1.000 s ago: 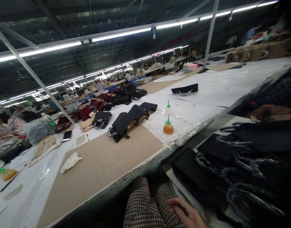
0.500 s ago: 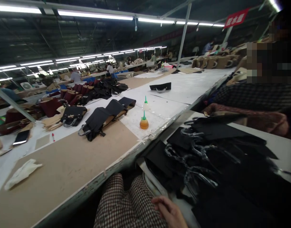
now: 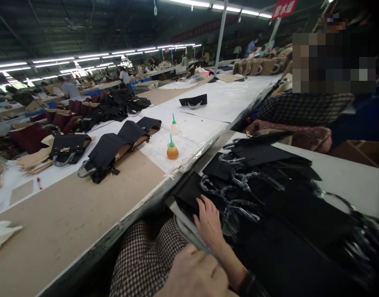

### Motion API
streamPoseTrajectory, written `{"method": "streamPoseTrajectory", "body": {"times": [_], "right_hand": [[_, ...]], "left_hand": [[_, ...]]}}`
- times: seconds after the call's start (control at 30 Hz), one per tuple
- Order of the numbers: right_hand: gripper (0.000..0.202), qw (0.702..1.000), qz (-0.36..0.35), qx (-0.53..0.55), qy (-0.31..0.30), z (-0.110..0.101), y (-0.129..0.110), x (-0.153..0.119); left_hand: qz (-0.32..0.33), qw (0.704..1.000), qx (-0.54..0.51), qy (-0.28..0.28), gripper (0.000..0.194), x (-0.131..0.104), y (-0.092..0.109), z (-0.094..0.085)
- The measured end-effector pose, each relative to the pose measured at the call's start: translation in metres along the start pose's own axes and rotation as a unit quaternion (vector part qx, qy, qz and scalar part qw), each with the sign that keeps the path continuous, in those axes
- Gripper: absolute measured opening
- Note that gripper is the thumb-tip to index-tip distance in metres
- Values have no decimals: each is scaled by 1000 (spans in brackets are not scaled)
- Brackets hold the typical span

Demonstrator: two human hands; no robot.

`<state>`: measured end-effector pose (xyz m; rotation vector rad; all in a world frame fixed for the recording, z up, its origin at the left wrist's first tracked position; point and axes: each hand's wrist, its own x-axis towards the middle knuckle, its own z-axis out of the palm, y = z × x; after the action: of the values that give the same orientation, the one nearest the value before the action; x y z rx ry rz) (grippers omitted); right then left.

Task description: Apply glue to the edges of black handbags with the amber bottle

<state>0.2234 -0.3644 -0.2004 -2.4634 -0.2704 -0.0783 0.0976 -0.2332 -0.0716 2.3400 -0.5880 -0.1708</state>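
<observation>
My right hand [image 3: 208, 218] reaches over the near edge of a pile of black handbags, its fingers spread and touching a black handbag [image 3: 189, 190]. Nothing is gripped in it. My left hand [image 3: 197, 274] is close to the camera at the bottom, above my checked clothing, with its fingers curled; whatever it holds, if anything, is hidden. Many bags in the pile have handles wrapped in clear plastic [image 3: 241, 210]. The pile lies on a pale surface [image 3: 353, 177] to my right.
On the long table [image 3: 84, 231] stand an amber glue bottle [image 3: 172, 152] and a white bottle [image 3: 174, 127], both green-tipped. Several black bags [image 3: 107, 154] line the left. Also there are a red pen [image 3: 39, 183] and white cloth [image 3: 3, 235]. A person sits at far right.
My view has turned to the right. My right hand has moved forward onto the black handbags, its fingers now spread. My left hand has come into view at the bottom.
</observation>
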Motion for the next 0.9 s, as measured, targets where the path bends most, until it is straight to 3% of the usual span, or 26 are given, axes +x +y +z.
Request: {"method": "streamPoseTrajectory", "body": {"times": [0.07,0.13,0.23,0.37,0.53,0.67,0.77,0.9], "right_hand": [[55,997,18,-71,1,-1,6,8],[51,992,33,-125,-16,-4,12,13],[35,983,33,-171,-51,-15,11,21],[20,982,18,-169,-85,-43,-13,47],[25,992,10,-71,-102,-104,-65,70],[50,978,45,82,-184,-148,-112,52],[52,945,74,199,-250,-162,-146,31],[50,899,89,300,-306,-156,-178,10]], "left_hand": [[-4,995,98,5,40,-10,-25,3],[-46,984,173,5,26,-34,-49,4],[-146,983,110,3,5,-76,-74,3],[-231,971,-3,66,13,-105,-88,0],[-217,959,-78,163,23,-107,-84,-12],[-194,932,-137,275,29,-106,-61,-25],[-181,913,-171,323,35,-113,-44,-34],[-202,903,-136,354,38,-134,-38,-55]]}}
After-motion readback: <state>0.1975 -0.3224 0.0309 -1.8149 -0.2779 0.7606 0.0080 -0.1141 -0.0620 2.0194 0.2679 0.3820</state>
